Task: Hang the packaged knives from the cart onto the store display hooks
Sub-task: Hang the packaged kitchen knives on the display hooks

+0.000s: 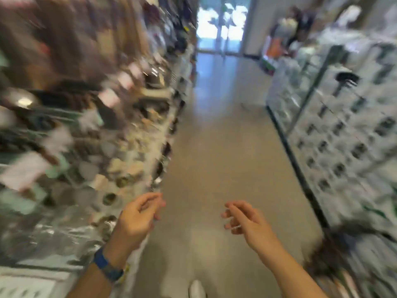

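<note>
You stand in a store aisle, and motion blur smears almost everything in it. The left-hand display (86,125) fills the largest share of the view, crowded with brown, grey and pale goods whose shapes run together. The right-hand display (343,136) carries rows of white packets with dark patches, set in a tidy grid behind a dark upright frame. You cannot tell whether any of these are the packaged knives, so their place, their look and which way their long axis runs cannot be read here. The bare grey floor (214,158) runs between the two displays to a bright glass doorway (221,24) at the far end, with a blurred figure (287,29) standing to the right of it. Your left hand (137,218) hangs just beside the lower edge of the left-hand display, fingers loosely curled and holding nothing. Your right hand (247,220) hovers over the floor, well apart from the left, fingers likewise slack and bent around nothing. A blue wristband (105,263) circles your left wrist. A white shoe tip (196,289) shows at the bottom edge, between your forearms.
</note>
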